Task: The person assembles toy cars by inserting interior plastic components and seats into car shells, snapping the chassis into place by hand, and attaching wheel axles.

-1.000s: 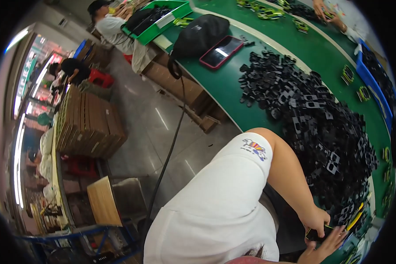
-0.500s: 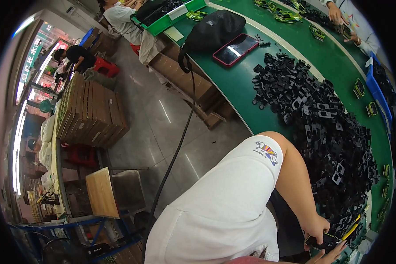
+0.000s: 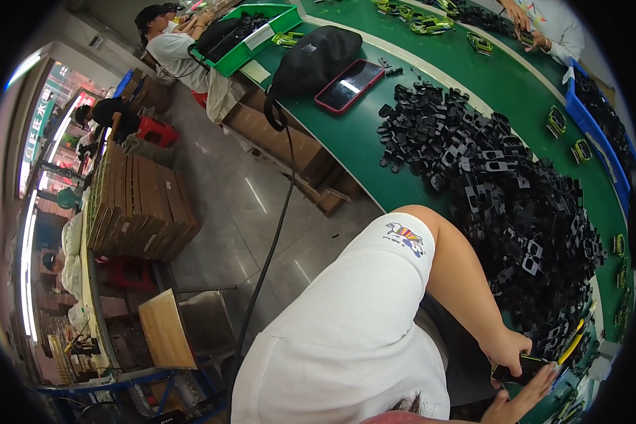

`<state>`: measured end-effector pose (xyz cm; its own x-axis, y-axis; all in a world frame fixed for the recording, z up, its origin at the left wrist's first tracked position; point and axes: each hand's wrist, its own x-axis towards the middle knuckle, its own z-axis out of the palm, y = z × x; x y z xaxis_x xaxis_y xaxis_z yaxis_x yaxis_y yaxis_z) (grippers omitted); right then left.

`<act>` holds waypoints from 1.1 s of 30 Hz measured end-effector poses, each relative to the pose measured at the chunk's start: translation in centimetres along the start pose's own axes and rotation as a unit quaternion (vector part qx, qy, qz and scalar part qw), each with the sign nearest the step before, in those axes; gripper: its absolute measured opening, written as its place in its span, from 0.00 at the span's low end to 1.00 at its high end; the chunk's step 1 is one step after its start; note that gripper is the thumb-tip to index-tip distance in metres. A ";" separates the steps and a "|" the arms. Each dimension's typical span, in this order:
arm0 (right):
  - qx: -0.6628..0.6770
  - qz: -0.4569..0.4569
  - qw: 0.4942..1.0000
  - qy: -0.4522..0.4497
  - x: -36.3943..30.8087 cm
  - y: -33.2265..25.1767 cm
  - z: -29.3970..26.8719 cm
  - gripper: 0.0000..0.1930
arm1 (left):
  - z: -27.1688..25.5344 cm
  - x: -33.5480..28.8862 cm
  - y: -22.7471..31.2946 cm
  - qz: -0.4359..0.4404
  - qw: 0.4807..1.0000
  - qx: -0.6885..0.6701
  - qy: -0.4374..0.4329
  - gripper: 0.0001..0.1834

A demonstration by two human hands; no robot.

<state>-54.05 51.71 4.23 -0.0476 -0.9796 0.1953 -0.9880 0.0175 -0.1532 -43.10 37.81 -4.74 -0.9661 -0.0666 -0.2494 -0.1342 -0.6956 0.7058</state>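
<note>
At the lower right my left hand (image 3: 507,350) is closed round a dark, boxy plastic piece (image 3: 523,367) with a thin yellow-green edge. Close by, my right hand (image 3: 521,401) has its fingers stretched out along the near side of that piece; whether they touch it is unclear. A large heap of small black plastic parts (image 3: 509,198) spreads over the green table beside my left forearm. Just beyond my hands lies a yellow, slender-handled tool (image 3: 571,344).
A red-edged phone (image 3: 350,86) and a black bag (image 3: 316,60) lie on the green table (image 3: 410,191). Green-framed parts (image 3: 431,25) sit along the belt. A blue bin (image 3: 597,127) and a green bin (image 3: 251,53) hold black parts. Co-workers sit opposite and farther along.
The view has shifted, so the table contents appear farther left. My right hand's fingers have lifted and straightened beside the piece. My left hand still grips it.
</note>
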 end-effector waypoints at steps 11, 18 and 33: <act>0.037 -0.093 0.995 -0.017 0.7 -0.4 0.8 0.52 | -1.5 -1.7 -0.6 0.098 0.991 0.080 -0.043 0.21; 0.043 -0.040 0.998 0.031 -1.2 -1.4 1.2 0.53 | -0.5 -3.4 0.8 -0.020 0.999 0.043 -0.025 0.20; 0.018 -0.072 0.997 0.008 -1.7 -1.8 2.4 0.54 | -0.6 -3.0 0.9 0.013 0.998 0.055 -0.012 0.21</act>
<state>-51.85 52.89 1.85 0.0911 -0.9683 0.2327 -0.9788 -0.1301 -0.1581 -40.18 36.94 -3.76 -0.9744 -0.0667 -0.2148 -0.1302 -0.6114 0.7805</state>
